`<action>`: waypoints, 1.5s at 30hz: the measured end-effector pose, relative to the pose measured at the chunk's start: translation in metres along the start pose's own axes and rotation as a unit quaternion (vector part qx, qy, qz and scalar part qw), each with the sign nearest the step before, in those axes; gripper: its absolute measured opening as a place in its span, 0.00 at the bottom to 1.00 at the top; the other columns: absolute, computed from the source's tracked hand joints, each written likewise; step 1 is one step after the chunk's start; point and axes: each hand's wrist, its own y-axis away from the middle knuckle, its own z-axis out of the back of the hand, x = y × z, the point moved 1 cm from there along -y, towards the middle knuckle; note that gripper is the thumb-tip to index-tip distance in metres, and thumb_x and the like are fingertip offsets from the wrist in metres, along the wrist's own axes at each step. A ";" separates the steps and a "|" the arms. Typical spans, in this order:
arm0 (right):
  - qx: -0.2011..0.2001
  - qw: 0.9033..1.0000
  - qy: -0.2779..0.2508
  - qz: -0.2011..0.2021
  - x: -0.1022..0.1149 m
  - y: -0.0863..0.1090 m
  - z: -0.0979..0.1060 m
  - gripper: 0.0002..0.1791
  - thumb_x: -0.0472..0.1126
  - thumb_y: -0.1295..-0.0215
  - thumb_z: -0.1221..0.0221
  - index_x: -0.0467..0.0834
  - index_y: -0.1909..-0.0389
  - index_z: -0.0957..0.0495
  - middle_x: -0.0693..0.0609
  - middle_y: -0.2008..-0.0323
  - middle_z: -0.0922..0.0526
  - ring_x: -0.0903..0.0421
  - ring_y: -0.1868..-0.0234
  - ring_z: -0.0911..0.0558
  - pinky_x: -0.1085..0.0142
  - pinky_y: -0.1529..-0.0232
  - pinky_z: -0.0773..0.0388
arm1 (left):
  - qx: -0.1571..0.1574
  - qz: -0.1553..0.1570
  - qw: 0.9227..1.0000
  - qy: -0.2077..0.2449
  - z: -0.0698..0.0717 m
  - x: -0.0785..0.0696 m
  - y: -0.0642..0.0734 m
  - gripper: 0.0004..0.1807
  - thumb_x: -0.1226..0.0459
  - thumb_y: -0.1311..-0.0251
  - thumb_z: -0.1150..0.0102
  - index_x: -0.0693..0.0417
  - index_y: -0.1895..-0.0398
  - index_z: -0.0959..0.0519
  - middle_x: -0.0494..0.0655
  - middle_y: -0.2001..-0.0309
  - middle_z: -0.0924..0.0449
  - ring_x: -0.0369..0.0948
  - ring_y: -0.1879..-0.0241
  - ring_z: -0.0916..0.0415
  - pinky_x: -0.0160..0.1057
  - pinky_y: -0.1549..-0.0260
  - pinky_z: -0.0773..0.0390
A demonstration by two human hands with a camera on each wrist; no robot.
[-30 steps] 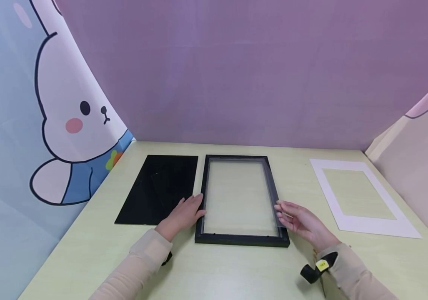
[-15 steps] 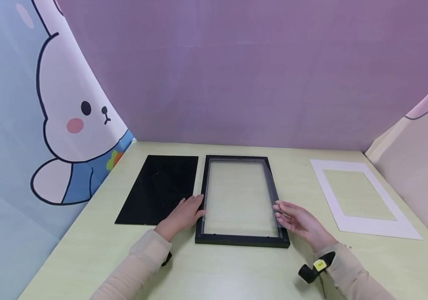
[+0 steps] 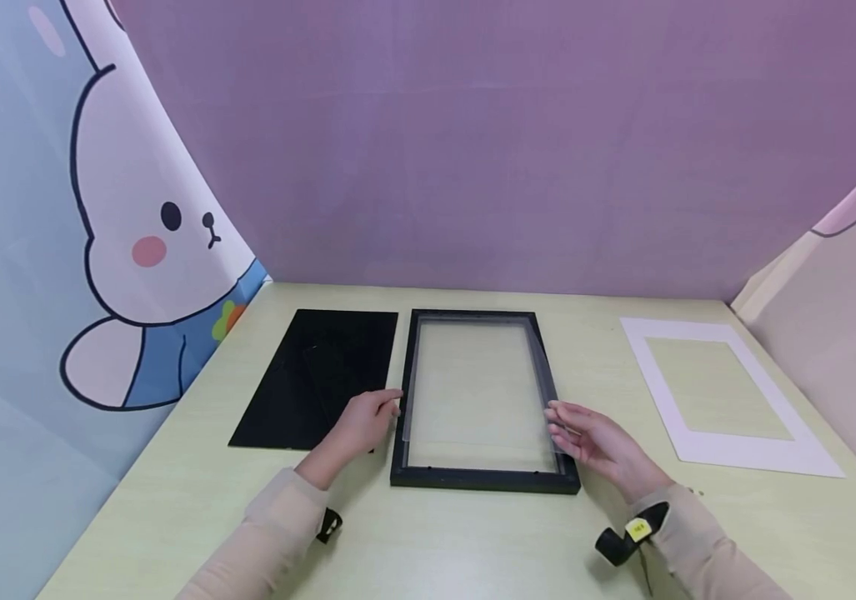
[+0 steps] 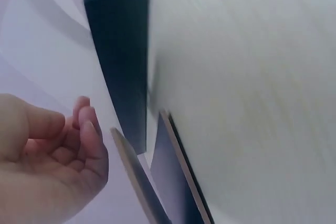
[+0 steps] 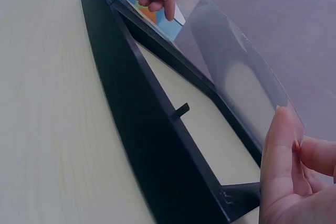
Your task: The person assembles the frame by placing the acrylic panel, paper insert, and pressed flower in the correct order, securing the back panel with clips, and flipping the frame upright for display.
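Note:
A black picture frame [image 3: 483,481] lies flat on the table. Over it is a clear plastic sheet [image 5: 247,72], raised above the frame's near part with its edge bowed in the right wrist view. My right hand [image 3: 598,446] pinches the sheet's right edge between thumb and fingers [image 5: 278,150]. At the frame's left side, my left hand [image 3: 360,425] has its thumb and fingers [image 4: 86,135] drawn together at the sheet's left edge. The clear sheet is hard to make out between them in the left wrist view.
A black backing board [image 3: 315,375] lies left of the frame, partly behind my left hand. Far to the right is a white mat [image 3: 758,454] with a rectangular opening. A purple cloth wall [image 3: 503,150] stands behind the table [image 3: 458,542].
My left hand has moved slightly left off the frame's side, and its fingers have drawn together at the sheet's edge. The sheet's near left corner has risen. My right hand has hardly moved.

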 end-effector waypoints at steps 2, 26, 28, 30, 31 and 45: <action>-0.001 1.000 0.004 0.000 0.000 0.000 0.000 0.13 0.32 0.29 0.57 0.41 0.62 0.23 0.50 0.66 0.17 0.59 0.69 0.19 0.70 0.64 0.23 | 0.010 0.007 0.999 0.032 -0.001 -0.002 0.000 0.17 0.71 0.33 0.58 0.67 0.44 0.28 0.50 0.65 0.21 0.36 0.86 0.42 0.34 0.87 0.37; -0.118 0.973 0.190 0.048 -0.003 -0.001 0.002 0.24 0.35 0.33 0.48 0.26 0.42 0.40 0.47 0.64 0.17 0.57 0.70 0.19 0.66 0.66 0.22 | 0.053 0.037 0.998 0.001 -0.013 -0.005 0.000 0.20 0.65 0.37 0.47 0.69 0.44 0.28 0.48 0.68 0.23 0.38 0.79 0.35 0.35 0.79 0.31; -0.123 0.970 0.204 0.048 -0.002 0.000 0.002 0.25 0.35 0.34 0.47 0.26 0.41 0.39 0.46 0.62 0.18 0.57 0.69 0.19 0.66 0.66 0.22 | 0.053 0.038 0.998 -0.004 -0.014 -0.005 0.001 0.20 0.65 0.37 0.46 0.69 0.45 0.28 0.50 0.65 0.22 0.38 0.78 0.34 0.35 0.79 0.31; -0.126 0.967 0.215 0.047 -0.001 0.001 0.003 0.26 0.37 0.34 0.46 0.26 0.41 0.38 0.46 0.61 0.18 0.58 0.69 0.19 0.67 0.66 0.22 | 0.054 0.037 0.998 -0.010 -0.015 -0.005 0.000 0.20 0.65 0.37 0.46 0.69 0.45 0.28 0.51 0.65 0.22 0.38 0.78 0.34 0.35 0.79 0.31; -0.127 0.967 0.218 0.046 -0.001 0.002 0.003 0.26 0.37 0.35 0.45 0.27 0.41 0.38 0.46 0.61 0.19 0.58 0.70 0.20 0.67 0.66 0.22 | 0.053 0.036 0.998 -0.014 -0.015 -0.005 0.000 0.20 0.65 0.37 0.46 0.69 0.45 0.28 0.51 0.65 0.22 0.38 0.78 0.34 0.35 0.79 0.31; -0.134 0.954 0.265 0.034 -0.002 0.006 0.007 0.25 0.38 0.32 0.51 0.30 0.38 0.37 0.50 0.65 0.30 0.63 0.73 0.29 0.73 0.74 0.28 | 0.029 0.016 0.998 -0.058 -0.016 -0.008 0.001 0.18 0.66 0.40 0.43 0.68 0.48 0.25 0.50 0.67 0.20 0.37 0.77 0.31 0.34 0.79 0.30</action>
